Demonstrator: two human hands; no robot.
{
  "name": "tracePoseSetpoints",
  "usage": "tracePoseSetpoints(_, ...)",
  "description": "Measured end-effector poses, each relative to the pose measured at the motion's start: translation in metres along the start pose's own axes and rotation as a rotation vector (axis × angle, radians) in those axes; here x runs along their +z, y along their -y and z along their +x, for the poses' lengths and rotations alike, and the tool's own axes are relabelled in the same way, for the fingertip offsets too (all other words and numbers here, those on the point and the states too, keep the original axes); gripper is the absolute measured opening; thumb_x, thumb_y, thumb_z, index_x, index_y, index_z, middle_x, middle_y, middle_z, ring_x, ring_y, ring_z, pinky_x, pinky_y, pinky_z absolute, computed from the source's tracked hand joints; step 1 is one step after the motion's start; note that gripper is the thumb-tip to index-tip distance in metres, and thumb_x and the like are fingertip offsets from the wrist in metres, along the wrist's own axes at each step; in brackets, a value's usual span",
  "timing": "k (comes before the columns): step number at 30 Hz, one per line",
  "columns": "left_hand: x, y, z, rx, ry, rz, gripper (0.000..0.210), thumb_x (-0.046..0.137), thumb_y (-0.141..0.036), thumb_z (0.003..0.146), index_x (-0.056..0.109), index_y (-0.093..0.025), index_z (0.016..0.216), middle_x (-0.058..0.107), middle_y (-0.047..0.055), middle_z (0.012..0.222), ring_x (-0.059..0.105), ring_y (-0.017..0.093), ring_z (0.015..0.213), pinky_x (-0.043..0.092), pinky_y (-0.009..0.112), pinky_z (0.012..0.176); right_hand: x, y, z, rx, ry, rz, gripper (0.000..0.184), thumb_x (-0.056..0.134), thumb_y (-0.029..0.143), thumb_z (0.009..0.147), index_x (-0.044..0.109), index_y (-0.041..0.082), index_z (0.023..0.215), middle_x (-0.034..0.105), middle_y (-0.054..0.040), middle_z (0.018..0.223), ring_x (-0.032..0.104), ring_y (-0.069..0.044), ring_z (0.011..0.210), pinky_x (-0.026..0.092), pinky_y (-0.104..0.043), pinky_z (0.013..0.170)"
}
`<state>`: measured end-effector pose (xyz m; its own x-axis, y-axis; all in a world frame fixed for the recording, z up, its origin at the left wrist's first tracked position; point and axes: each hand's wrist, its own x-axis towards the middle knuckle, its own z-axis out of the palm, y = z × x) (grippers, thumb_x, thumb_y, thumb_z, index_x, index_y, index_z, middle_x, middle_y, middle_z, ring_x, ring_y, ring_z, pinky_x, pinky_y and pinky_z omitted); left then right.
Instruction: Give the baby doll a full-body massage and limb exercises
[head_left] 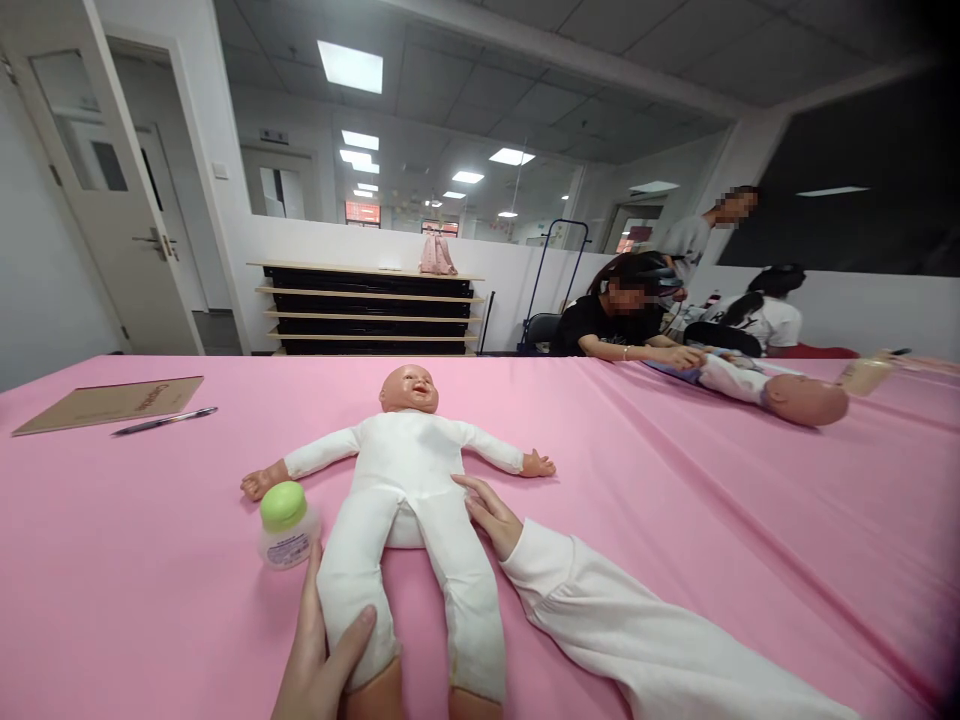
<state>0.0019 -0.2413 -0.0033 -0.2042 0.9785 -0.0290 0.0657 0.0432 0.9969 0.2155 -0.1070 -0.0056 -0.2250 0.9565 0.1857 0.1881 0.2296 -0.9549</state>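
A baby doll [409, 455] in a white cloth suit lies face up on the pink-covered table [600, 620], its arms spread and its feet toward me. My left hand [319, 650] is around the doll's leg on the left, thumb on top and fingers along the outer side. At the doll's hip on the right rests my right hand [493, 517], fingers stretched out and touching the white cloth. A small clear jar with a green lid [283, 507] stands upright beside the doll, close to my left fingertips.
To the far left lie a brown notebook [112, 402] and a pen [165, 421]. Across the table a person in black [592, 325] handles another doll [802, 398], near a pale bottle [862, 375]. Low shelves [375, 310] stand beyond the table.
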Motion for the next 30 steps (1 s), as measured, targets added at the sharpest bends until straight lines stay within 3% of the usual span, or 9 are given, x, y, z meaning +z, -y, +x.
tracePoseSetpoints(3, -0.001, -0.011, 0.005, -0.062, -0.033, 0.0, 0.073, 0.043, -0.049, 0.084, 0.003, -0.03, 0.142, 0.009, -0.001, 0.15, 0.016, 0.025, 0.136, 0.026, 0.042, 0.109, -0.001, 0.001, 0.0, 0.022, 0.03, 0.009, 0.056, 0.051, 0.059, 0.074, 0.054, 0.023, 0.117, 0.051, -0.0071, 0.123, 0.045, -0.024, 0.117, 0.035, -0.042, 0.101)
tracePoseSetpoints(7, -0.001, -0.019, 0.015, -0.025, -0.027, 0.092, 0.067, 0.043, -0.045, 0.085, 0.015, -0.024, 0.141, 0.012, 0.002, 0.15, 0.007, 0.024, 0.138, 0.014, 0.041, 0.113, -0.003, 0.0, 0.001, 0.027, 0.028, 0.019, 0.056, 0.053, 0.06, 0.073, 0.055, 0.024, 0.117, 0.051, -0.0068, 0.125, 0.044, -0.024, 0.119, 0.035, -0.042, 0.102)
tracePoseSetpoints(12, 0.001, -0.023, 0.019, 0.09, 0.119, 0.211, 0.064, 0.041, -0.043, 0.086, 0.018, -0.024, 0.142, 0.018, 0.001, 0.149, 0.011, 0.021, 0.137, 0.009, 0.037, 0.113, -0.004, -0.002, 0.002, 0.034, 0.035, 0.037, 0.054, 0.057, 0.058, 0.071, 0.057, 0.028, 0.116, 0.055, -0.0056, 0.122, 0.05, -0.024, 0.114, 0.041, -0.037, 0.096)
tracePoseSetpoints(17, 0.002, -0.024, 0.016, 0.199, 0.183, 0.27, 0.063, 0.04, -0.041, 0.087, 0.017, -0.022, 0.143, 0.019, 0.002, 0.148, 0.016, 0.02, 0.136, 0.012, 0.035, 0.113, -0.005, -0.001, 0.002, 0.039, 0.015, 0.029, 0.053, 0.05, 0.058, 0.076, 0.055, 0.028, 0.119, 0.056, -0.0055, 0.122, 0.051, -0.024, 0.114, 0.041, -0.038, 0.096)
tracePoseSetpoints(21, 0.002, -0.023, 0.018, 0.203, 0.181, 0.294, 0.062, 0.04, -0.041, 0.087, 0.017, -0.025, 0.143, 0.021, 0.001, 0.148, 0.018, 0.021, 0.136, 0.014, 0.036, 0.113, -0.008, -0.003, 0.002, 0.043, -0.021, 0.002, 0.054, 0.052, 0.058, 0.076, 0.054, 0.028, 0.12, 0.054, -0.0037, 0.124, 0.046, -0.025, 0.119, 0.038, -0.038, 0.099)
tracePoseSetpoints(26, 0.002, -0.021, 0.019, 0.172, 0.183, 0.324, 0.063, 0.039, -0.042, 0.087, 0.015, -0.026, 0.143, 0.019, -0.001, 0.148, 0.018, 0.021, 0.136, 0.017, 0.037, 0.112, -0.009, -0.007, 0.003, 0.059, 0.0, -0.009, 0.054, 0.053, 0.056, 0.075, 0.053, 0.027, 0.121, 0.062, -0.004, 0.106, 0.057, -0.026, 0.101, 0.046, -0.04, 0.089)
tracePoseSetpoints(30, 0.001, -0.019, 0.019, 0.149, 0.176, 0.294, 0.065, 0.043, -0.043, 0.086, 0.017, -0.025, 0.143, 0.02, -0.001, 0.148, 0.017, 0.023, 0.136, 0.018, 0.038, 0.112, -0.008, -0.004, 0.003, 0.041, -0.011, -0.026, 0.044, 0.052, 0.048, 0.081, 0.053, 0.026, 0.118, 0.057, -0.0047, 0.116, 0.055, -0.022, 0.103, 0.044, -0.038, 0.091)
